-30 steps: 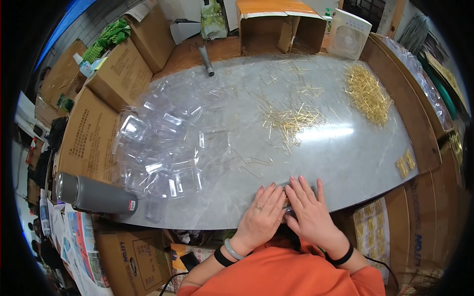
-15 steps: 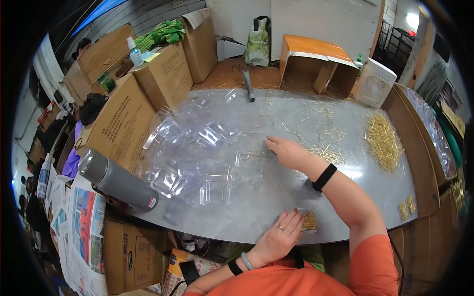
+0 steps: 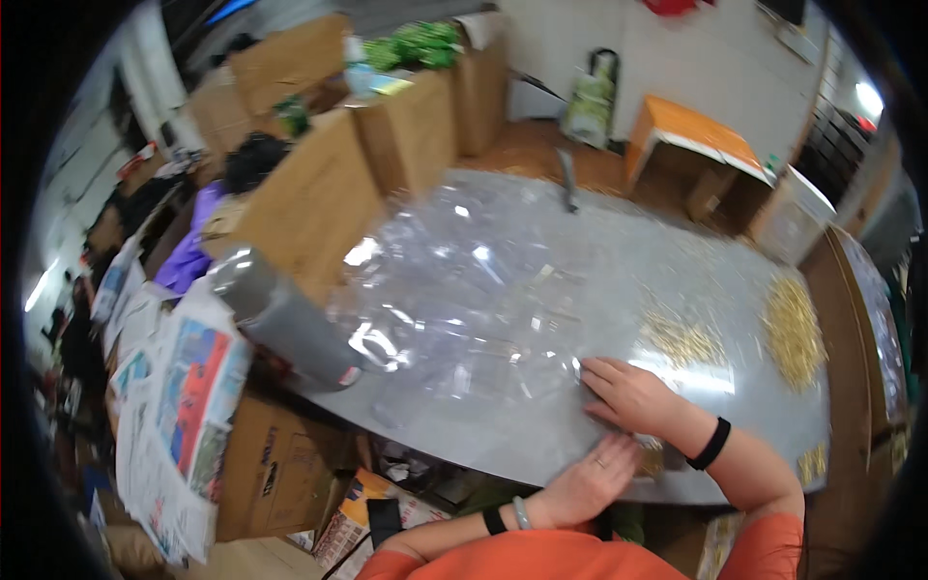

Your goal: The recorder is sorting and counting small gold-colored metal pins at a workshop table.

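Observation:
My left hand (image 3: 592, 478) lies flat at the near edge of the grey table (image 3: 454, 425), fingers stretched out. Right beside its fingertips is a small bundle of thin gold-coloured sticks (image 3: 653, 458), partly covered by my hands. My right hand (image 3: 633, 398) is just beyond the left one, its fingers reaching left and slightly apart. Its fingertips are close to the right side of a spread of clear plastic boxes (image 3: 464, 329); blur hides whether they touch one. I see nothing held in it.
Loose gold sticks (image 3: 681, 338) lie right of centre, and a larger heap (image 3: 795, 333) sits at the right. A grey bottle (image 3: 290, 324) stands at the left edge, before cardboard boxes (image 3: 309, 198). At the back are a grey tube (image 3: 566, 181) and an orange-topped box (image 3: 701, 130).
My right hand has come back from the table's middle toward my left hand. The left hand stays by the gold bundle. The whole view has shifted and blurred.

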A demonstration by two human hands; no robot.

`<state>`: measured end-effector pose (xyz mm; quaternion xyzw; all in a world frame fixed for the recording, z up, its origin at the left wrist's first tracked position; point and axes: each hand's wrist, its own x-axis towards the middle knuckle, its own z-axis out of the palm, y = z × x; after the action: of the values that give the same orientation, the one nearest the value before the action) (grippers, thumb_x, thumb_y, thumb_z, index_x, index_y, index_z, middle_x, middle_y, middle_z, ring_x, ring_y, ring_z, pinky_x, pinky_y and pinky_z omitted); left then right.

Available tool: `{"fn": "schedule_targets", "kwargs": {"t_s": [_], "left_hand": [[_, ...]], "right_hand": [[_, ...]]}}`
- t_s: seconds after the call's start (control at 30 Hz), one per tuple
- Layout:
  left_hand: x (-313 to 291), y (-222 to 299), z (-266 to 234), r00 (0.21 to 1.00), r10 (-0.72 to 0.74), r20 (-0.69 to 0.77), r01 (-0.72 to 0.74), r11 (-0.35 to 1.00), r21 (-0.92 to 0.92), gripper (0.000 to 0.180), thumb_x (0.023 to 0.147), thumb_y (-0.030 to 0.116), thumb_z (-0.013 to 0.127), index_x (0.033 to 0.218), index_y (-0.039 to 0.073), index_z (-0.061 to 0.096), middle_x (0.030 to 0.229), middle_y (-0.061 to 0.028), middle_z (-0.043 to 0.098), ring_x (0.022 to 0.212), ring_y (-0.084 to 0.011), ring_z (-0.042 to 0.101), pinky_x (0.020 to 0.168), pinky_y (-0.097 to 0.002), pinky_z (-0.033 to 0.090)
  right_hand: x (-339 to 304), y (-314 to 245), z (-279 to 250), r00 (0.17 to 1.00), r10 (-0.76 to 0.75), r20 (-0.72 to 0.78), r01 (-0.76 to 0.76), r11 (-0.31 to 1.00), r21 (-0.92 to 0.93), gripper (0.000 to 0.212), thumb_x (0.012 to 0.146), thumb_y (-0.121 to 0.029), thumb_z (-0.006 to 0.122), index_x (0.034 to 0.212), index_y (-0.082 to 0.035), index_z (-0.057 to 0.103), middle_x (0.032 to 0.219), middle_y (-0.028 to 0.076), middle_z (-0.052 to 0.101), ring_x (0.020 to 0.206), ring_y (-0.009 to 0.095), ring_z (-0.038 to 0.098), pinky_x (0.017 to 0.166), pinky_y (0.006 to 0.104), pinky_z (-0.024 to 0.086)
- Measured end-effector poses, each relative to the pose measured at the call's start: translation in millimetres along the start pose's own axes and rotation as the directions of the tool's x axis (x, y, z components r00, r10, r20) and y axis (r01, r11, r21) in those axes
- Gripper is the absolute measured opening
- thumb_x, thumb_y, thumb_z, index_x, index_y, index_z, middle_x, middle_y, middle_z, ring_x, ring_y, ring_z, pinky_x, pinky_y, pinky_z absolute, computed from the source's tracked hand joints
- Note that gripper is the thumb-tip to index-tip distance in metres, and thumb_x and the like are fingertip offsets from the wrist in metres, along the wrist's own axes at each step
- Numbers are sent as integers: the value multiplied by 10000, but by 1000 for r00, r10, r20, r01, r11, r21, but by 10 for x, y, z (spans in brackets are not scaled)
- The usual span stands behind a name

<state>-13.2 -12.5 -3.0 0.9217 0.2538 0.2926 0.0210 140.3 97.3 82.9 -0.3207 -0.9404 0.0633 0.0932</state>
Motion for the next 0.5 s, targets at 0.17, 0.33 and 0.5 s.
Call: {"fn": "schedule_targets", "kwargs": {"t_s": [0.17, 0.33, 0.5], "left_hand": [[19, 50, 112, 998, -62, -30, 56, 986, -156, 535, 937, 276, 656, 1340, -66, 577, 1442, -204, 546, 1386, -349, 491, 1216, -474, 360], [-64, 43, 164, 996, -76, -55, 63, 976, -208, 565, 947, 315, 669, 1362, -54, 562, 1440, -198, 546, 1409, -346, 471, 1223, -467, 352], [-176, -50, 31, 1000, -24, -16, 19, 961, -276, 560, 933, 273, 692, 1364, -59, 556, 1446, -207, 539, 1430, -338, 457, 1230, -467, 352]], "right_hand": [[-58, 98, 106, 972, -236, 3, 233, 956, -179, 418, 879, -207, 672, 1249, -20, 609, 1320, 151, 620, 1219, 326, 618, 984, 410, 553], [-314, 184, 72, 939, -335, 77, 344, 910, -231, 420, 868, -160, 598, 1256, -4, 629, 1335, 155, 641, 1215, 322, 644, 970, 386, 569], [-814, 132, 10, 964, -265, 36, 266, 940, -214, 384, 859, -138, 599, 1212, 2, 654, 1301, 165, 655, 1187, 326, 660, 954, 385, 578]]}}
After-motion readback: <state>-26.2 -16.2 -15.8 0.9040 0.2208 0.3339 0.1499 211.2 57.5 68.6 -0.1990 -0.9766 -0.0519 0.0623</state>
